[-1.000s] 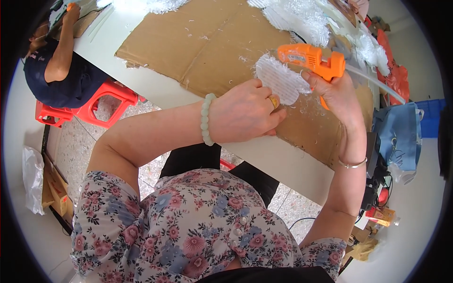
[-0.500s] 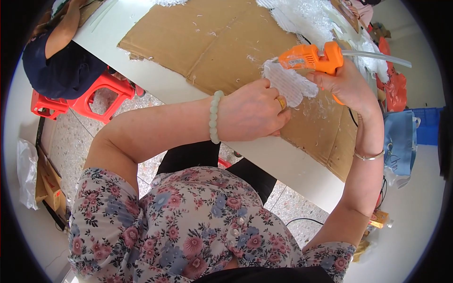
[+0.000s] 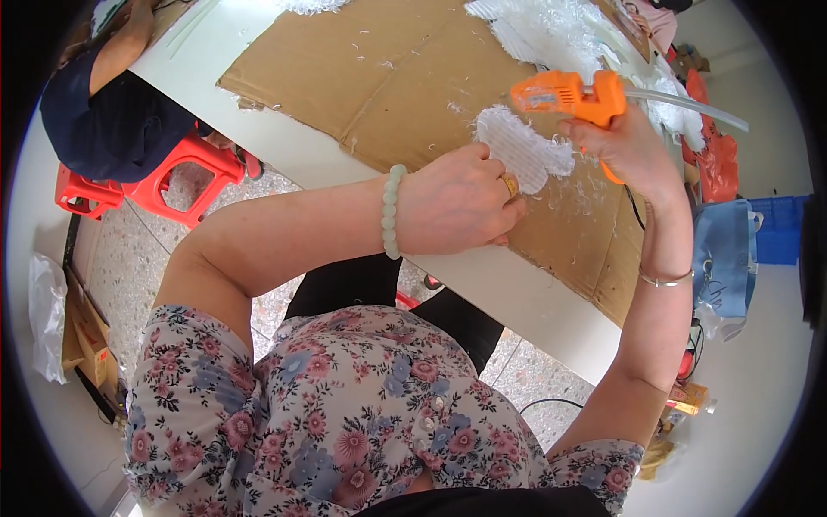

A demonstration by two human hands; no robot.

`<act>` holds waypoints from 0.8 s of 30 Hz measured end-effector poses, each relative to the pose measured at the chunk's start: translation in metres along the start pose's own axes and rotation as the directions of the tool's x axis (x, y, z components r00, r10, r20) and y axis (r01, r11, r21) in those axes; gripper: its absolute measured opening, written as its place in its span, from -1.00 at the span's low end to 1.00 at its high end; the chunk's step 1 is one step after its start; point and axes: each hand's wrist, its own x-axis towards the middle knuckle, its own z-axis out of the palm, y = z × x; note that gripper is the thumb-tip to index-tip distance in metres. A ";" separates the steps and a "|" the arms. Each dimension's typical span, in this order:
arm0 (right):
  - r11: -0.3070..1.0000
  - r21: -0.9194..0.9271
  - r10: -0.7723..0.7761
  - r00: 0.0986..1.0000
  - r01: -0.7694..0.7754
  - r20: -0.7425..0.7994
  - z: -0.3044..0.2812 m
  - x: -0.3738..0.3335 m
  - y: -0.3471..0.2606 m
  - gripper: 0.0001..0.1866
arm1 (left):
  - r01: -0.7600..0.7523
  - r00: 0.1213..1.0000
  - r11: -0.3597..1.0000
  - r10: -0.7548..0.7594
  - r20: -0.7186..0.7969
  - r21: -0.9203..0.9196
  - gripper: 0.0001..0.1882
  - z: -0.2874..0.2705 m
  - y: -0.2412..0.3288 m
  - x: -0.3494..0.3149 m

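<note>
An orange glue gun (image 3: 564,92) with a long translucent glue stick (image 3: 689,105) out of its back is gripped in my right hand (image 3: 633,159). Its nozzle end points left, above a small white ribbed fabric piece (image 3: 521,151) with frayed, fluffy edges. My left hand (image 3: 461,200) is closed at the near left edge of that piece, seemingly pinching it; the fingertips are mostly hidden behind the knuckles. Both lie over a brown cardboard sheet (image 3: 345,69) on the white table (image 3: 551,297).
White fluffy material (image 3: 560,34) is heaped at the far right. A dark cord (image 3: 636,207) runs below the gun. At the left, another person's arm (image 3: 121,43) rests near a red stool (image 3: 194,168). Blue bags (image 3: 724,254) hang at the right.
The glue gun has lifted slightly away from the white fabric piece, so more of the piece's top edge shows. My left hand has stayed nearly in place.
</note>
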 end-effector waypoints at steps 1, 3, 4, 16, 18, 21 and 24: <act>0.996 -0.084 0.022 0.998 -0.017 0.054 0.004 0.001 -0.002 -0.72 | -0.001 1.000 1.000 0.001 -0.001 0.000 -0.59 0.000 0.000 0.001; 0.986 -0.167 0.042 0.993 -0.023 0.112 0.008 0.002 -0.003 -0.73 | 0.001 1.000 1.000 -0.001 0.002 0.012 -0.59 0.001 0.000 0.000; 0.992 -0.127 0.035 0.995 -0.022 0.098 0.009 0.000 -0.004 -0.72 | 0.004 1.000 1.000 -0.004 0.003 0.013 -0.59 0.000 -0.001 0.000; 0.983 -0.139 0.125 0.991 -0.117 0.054 -0.004 -0.022 0.006 -0.69 | 0.006 1.000 1.000 -0.006 0.003 0.001 -0.60 0.000 -0.001 0.000; 0.990 -0.106 0.099 0.994 -0.095 0.037 -0.007 -0.025 0.010 -0.68 | 0.005 1.000 1.000 -0.005 0.014 0.006 -0.60 -0.001 -0.001 0.000; 0.990 0.135 0.052 0.999 -0.051 -0.003 -0.011 -0.029 0.005 -0.68 | 0.004 1.000 1.000 -0.004 -0.002 0.015 -0.61 0.000 -0.001 0.000; 0.990 0.142 -0.005 1.000 0.009 -0.028 0.000 -0.017 0.005 -0.72 | 0.002 1.000 1.000 -0.002 -0.002 0.019 -0.61 -0.001 -0.001 0.000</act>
